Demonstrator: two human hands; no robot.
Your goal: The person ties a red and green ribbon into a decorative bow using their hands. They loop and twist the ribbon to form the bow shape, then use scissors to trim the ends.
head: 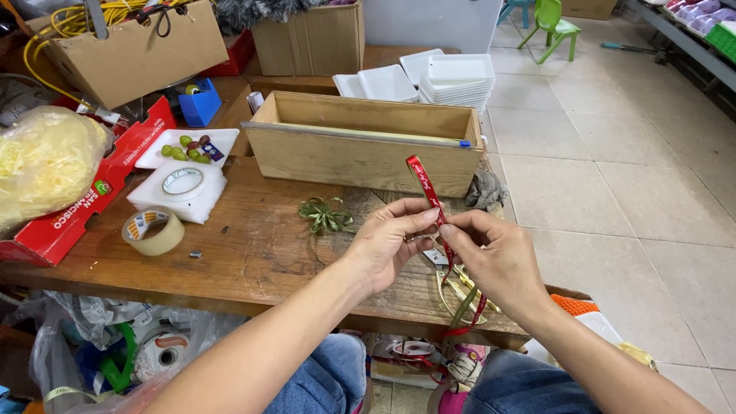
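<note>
My left hand (387, 244) and my right hand (497, 257) meet over the front edge of a wooden table (253, 261). Both pinch a narrow red ribbon (424, 182) between thumb and fingers. Its free end sticks up toward a long wooden box (360, 157). The rest of the red ribbon hangs below my right hand together with green and gold ribbons (460, 295). A small green ribbon bow (326, 215) lies on the table just left of my left hand.
A roll of clear tape (154, 230) and a white foam tray with a tape roll (180, 188) sit at left. A white tray of grapes (188, 147), cardboard boxes (138, 50), stacked white trays (452, 77) and a grey rag (487, 192) surround the box. Tiled floor lies right.
</note>
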